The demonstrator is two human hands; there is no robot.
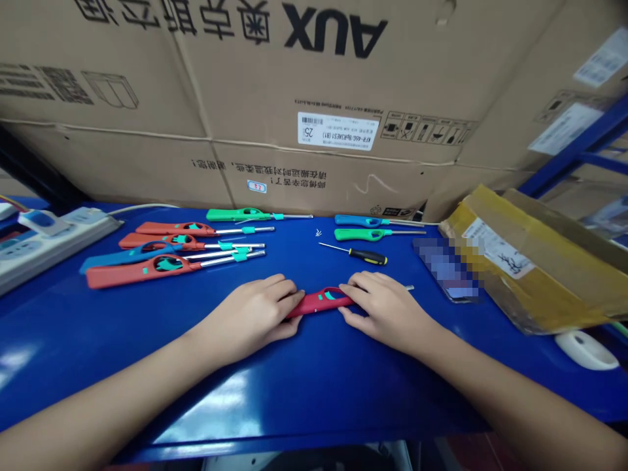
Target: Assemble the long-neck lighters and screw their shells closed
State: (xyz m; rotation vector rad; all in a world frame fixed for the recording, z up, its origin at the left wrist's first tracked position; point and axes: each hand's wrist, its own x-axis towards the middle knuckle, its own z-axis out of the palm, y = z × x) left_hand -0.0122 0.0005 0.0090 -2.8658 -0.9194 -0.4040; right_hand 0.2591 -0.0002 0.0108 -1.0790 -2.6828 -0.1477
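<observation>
While your left hand (255, 315) and right hand (387, 309) each grip an end of the red lighter (321, 301), a thumb pressing its trigger could ignite it.

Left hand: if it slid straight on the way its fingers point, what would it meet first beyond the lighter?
Past the red lighter it grips, the left hand would likely meet the black-handled screwdriver first, though depth is uncertain.

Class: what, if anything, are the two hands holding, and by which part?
A red lighter: the left hand grips its handle end, the right hand covers the front where the metal tube begins.
</observation>
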